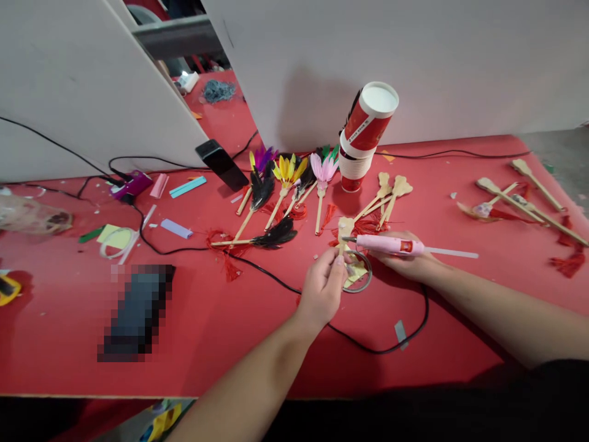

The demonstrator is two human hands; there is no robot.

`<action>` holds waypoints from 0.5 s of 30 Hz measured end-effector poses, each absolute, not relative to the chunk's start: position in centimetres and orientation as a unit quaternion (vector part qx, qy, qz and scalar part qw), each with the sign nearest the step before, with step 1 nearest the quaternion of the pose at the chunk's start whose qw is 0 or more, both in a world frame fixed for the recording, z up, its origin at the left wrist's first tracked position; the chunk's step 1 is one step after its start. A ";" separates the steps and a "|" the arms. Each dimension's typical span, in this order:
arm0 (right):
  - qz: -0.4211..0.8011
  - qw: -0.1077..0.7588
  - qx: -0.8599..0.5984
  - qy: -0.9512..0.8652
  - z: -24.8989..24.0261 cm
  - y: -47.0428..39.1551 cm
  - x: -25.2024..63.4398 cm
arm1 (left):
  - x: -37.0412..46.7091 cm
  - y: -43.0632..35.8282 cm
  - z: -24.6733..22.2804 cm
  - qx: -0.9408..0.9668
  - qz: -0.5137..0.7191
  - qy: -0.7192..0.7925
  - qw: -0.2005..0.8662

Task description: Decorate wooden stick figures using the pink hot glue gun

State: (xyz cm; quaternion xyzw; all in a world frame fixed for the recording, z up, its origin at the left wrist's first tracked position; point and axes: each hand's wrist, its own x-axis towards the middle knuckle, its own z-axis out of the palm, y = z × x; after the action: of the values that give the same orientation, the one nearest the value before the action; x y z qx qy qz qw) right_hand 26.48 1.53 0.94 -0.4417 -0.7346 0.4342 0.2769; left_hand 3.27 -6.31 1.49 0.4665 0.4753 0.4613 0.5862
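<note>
- Over the red counter (221, 356), my left fingers (327, 262) are closed around the handle of a wooden stick (345, 228), its broad head pointing away from me.
- In my right fingers (389, 260) I hold a pink glue gun (391, 245); its nozzle (350, 240) is right at that head, touching or just short of it, I cannot tell which.
- I see no feathers on this piece, so I judge it to be at the gluing step, with its trimming left to do; any glue already down is too small to make out.
- Done, as I judge it: the group to the left, including a yellow-feathered stick (286, 172), a pink-feathered stick (324, 168) and a black-feathered stick (276, 236) lying nearer me.
- Left, it seems: the bare sticks (398, 186) clustered just beyond my piece, and more plain sticks (536, 184) at the far right, near a red tassel (568, 265).
- Among those lies a pale tuft (483, 210); whether that piece is finished, I cannot tell.
</note>
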 end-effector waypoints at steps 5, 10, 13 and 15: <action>0.493 0.304 -0.426 -0.695 1.2 1.4 26.4 | 3.2 -6.2 1.6 0.459 0.464 0.469 0.595; 0.570 0.329 -0.400 -0.638 1.3 1.5 26.4 | 3.3 -6.2 1.3 0.451 0.466 0.453 0.612; 0.579 0.351 -0.372 -0.635 1.2 1.6 26.4 | 3.2 -6.4 0.9 0.455 0.464 0.447 0.615; 0.576 0.357 -0.361 -0.641 1.2 1.6 26.3 | 3.2 -6.4 0.7 0.458 0.465 0.446 0.613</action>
State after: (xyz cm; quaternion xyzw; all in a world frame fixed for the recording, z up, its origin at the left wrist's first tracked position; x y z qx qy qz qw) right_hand 26.34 1.58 1.17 -0.3608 -0.6409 0.5756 0.3574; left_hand 3.22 -6.43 0.74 0.4581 0.4460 0.4645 0.6128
